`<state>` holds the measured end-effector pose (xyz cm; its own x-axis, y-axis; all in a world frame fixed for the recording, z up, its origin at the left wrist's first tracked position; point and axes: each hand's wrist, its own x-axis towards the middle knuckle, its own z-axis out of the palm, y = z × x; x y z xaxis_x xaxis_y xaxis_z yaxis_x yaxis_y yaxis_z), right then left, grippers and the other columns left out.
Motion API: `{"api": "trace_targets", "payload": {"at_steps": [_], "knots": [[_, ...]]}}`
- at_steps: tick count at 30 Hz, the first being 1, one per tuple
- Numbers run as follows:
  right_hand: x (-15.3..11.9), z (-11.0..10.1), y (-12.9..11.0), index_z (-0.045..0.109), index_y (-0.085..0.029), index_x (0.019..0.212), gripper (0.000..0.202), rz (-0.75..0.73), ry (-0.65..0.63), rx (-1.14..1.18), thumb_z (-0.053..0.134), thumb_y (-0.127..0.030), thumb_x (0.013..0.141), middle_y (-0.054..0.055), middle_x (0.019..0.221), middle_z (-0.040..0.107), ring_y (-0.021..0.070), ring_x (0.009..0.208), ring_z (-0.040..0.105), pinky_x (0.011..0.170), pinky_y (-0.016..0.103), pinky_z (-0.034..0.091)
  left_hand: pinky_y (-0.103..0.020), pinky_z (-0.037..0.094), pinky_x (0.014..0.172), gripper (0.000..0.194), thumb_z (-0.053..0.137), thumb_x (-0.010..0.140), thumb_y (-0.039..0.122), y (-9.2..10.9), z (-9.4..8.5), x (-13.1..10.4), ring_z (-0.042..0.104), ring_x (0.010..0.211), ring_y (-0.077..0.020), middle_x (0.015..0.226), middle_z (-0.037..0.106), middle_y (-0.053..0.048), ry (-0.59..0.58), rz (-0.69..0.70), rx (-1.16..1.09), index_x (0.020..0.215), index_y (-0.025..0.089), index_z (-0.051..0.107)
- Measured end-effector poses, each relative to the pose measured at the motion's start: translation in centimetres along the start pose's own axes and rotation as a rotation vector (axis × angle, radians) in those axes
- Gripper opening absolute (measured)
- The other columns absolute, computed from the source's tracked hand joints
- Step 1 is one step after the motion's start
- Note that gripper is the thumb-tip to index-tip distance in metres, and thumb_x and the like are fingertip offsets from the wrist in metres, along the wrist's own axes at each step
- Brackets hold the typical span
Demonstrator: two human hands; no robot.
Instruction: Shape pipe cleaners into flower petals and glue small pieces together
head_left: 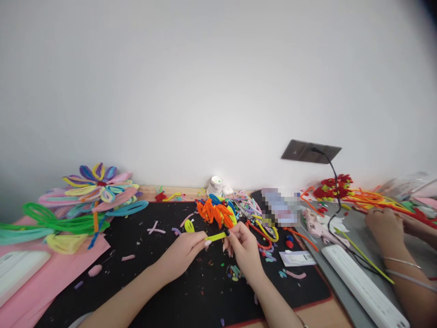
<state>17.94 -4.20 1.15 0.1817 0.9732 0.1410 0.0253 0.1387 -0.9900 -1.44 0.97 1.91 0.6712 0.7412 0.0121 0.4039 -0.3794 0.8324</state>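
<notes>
Over the black mat (164, 278), my left hand (184, 253) pinches one end of a short yellow pipe cleaner (215, 237), which looks doubled. My right hand (245, 250) has its fingers closed on the other end. A small dark spot shows at the right fingertips; I cannot make out what it is. Just beyond the hands lies a bunch of orange pipe cleaner loops (213, 213), with blue and yellow ones against it. A separate yellow loop (189, 225) rests near my left hand.
At left, a multicoloured pipe cleaner flower (102, 184) and green pipe cleaners (58, 218) lie over pink paper (30, 273). Right stand a pink glue gun (321, 228), a white power strip (363, 284) and a cable (336, 200). Another person's hands (385, 228) work at far right.
</notes>
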Motion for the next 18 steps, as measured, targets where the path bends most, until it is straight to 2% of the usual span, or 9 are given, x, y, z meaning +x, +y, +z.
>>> {"api": "trace_targets", "payload": {"at_steps": [4, 7, 10, 14, 18], "knots": [[0.18, -0.16, 0.24, 0.052, -0.026, 0.074, 0.031, 0.006, -0.052, 0.049, 0.075, -0.045, 0.085, -0.004, 0.054, 0.062, 0.0109, 0.037, 0.046, 0.039, 0.022, 0.035, -0.032, 0.035, 0.073, 0.033, 0.032, 0.1, 0.04, -0.25, 0.03, -0.08, 0.052, 0.075, -0.0213, 0.073, 0.052, 0.0, 0.02, 0.017, 0.042, 0.075, 0.023, 0.045], [0.28, -0.18, 0.26, 0.06, -0.026, 0.082, 0.021, 0.011, -0.101, 0.092, 0.079, -0.035, 0.078, -0.004, 0.061, 0.064, 0.0102, 0.04, 0.048, 0.04, 0.021, 0.037, -0.032, 0.036, 0.073, 0.034, 0.032, 0.1, 0.041, -0.2, 0.02, -0.09, 0.052, 0.074, -0.0211, 0.073, 0.053, 0.0, 0.014, 0.035, 0.04, 0.075, 0.022, 0.046], [0.28, -0.12, 0.24, 0.069, -0.025, 0.09, 0.022, 0.02, -0.144, 0.087, 0.081, -0.025, 0.072, -0.007, 0.06, 0.059, 0.0099, 0.042, 0.049, 0.042, 0.021, 0.039, -0.031, 0.035, 0.072, 0.036, 0.032, 0.101, 0.041, -0.04, 0.05, -0.11, 0.051, 0.072, -0.0198, 0.071, 0.052, 0.001, 0.003, 0.057, -0.003, 0.075, 0.022, 0.048], [0.3, -0.15, 0.55, 0.073, -0.023, 0.084, 0.012, 0.047, -0.165, 0.034, 0.077, -0.024, 0.073, -0.006, 0.056, 0.059, 0.0101, 0.041, 0.049, 0.042, 0.022, 0.038, -0.03, 0.034, 0.071, 0.038, 0.034, 0.102, 0.042, -0.04, 0.2, -0.13, 0.048, 0.07, -0.0184, 0.069, 0.049, 0.003, -0.016, 0.074, -0.042, 0.074, 0.021, 0.048], [0.32, -0.2, 0.8, 0.069, -0.024, 0.075, 0.009, 0.063, -0.148, 0.01, 0.077, -0.026, 0.075, -0.006, 0.052, 0.058, 0.0104, 0.04, 0.049, 0.042, 0.022, 0.038, -0.03, 0.033, 0.069, 0.038, 0.035, 0.102, 0.042, -0.12, 0.4, -0.17, 0.045, 0.069, -0.0175, 0.068, 0.045, 0.004, -0.035, 0.061, -0.096, 0.074, 0.021, 0.049]]}}
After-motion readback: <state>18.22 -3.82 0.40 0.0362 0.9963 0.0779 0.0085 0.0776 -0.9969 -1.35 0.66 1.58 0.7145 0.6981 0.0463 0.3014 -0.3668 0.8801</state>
